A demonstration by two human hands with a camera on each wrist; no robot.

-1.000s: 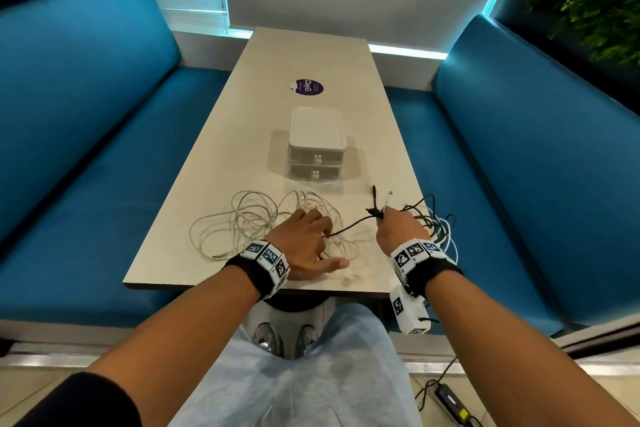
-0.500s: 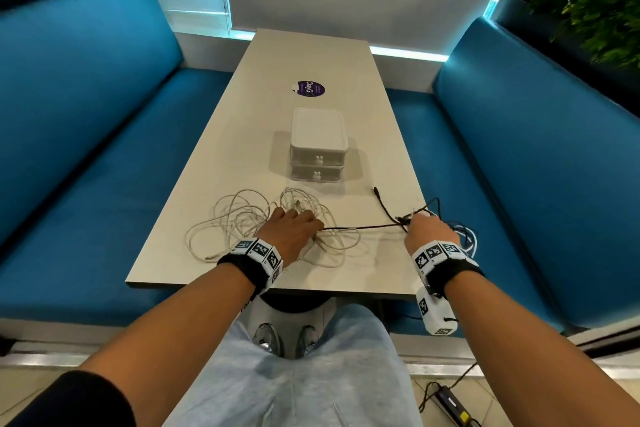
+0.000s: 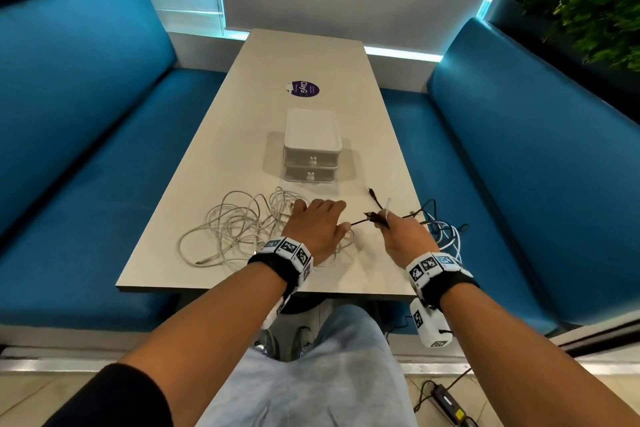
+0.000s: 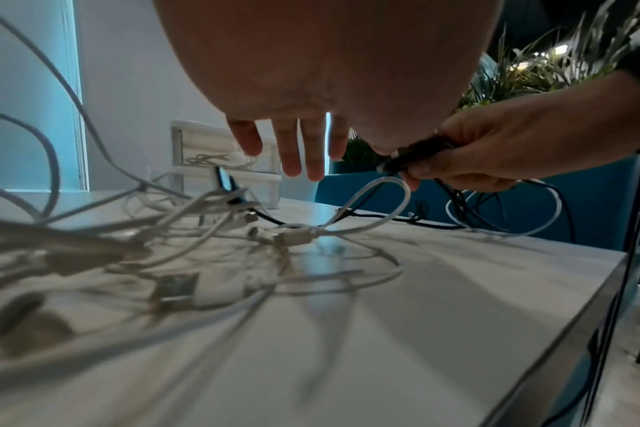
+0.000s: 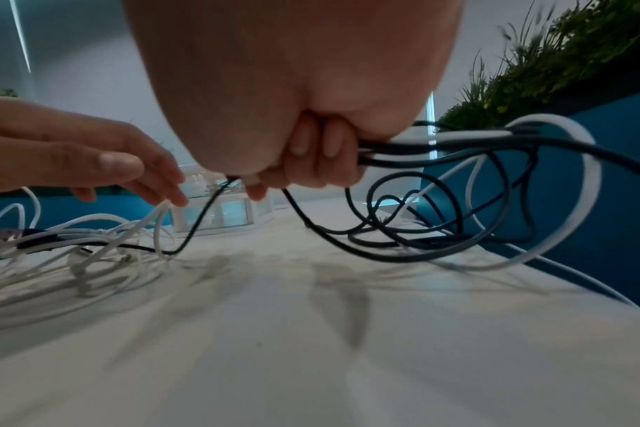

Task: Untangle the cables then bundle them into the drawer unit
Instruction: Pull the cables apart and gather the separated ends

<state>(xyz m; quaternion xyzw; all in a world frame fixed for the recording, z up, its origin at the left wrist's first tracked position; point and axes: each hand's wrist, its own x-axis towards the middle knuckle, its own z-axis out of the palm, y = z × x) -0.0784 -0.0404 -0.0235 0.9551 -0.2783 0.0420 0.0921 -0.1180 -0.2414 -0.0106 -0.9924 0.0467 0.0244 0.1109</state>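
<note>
Head view: the person sits at the end of a long pale counter (image 3: 311,55) between two blue benches. The left hand (image 3: 313,227) hovers palm down over the near edge of a loose tangle of white cables (image 3: 239,224), its fingers straight and spread, gripping nothing; from the left wrist view the fingertips (image 4: 296,161) hang just above the strands without clearly touching them. The right hand (image 3: 403,236) is clenched around a bunch of black cables (image 3: 372,215), with a white cable end poking up from the fist. From the right wrist view, the curled fingers (image 5: 311,153) clamp several dark strands, which loop out to the right over the counter edge, mixed with a white loop. One black strand runs from the fist leftward into the white tangle. The white drawer unit (image 3: 311,146) stands farther along the counter, both drawers closed, apart from the cables.
</note>
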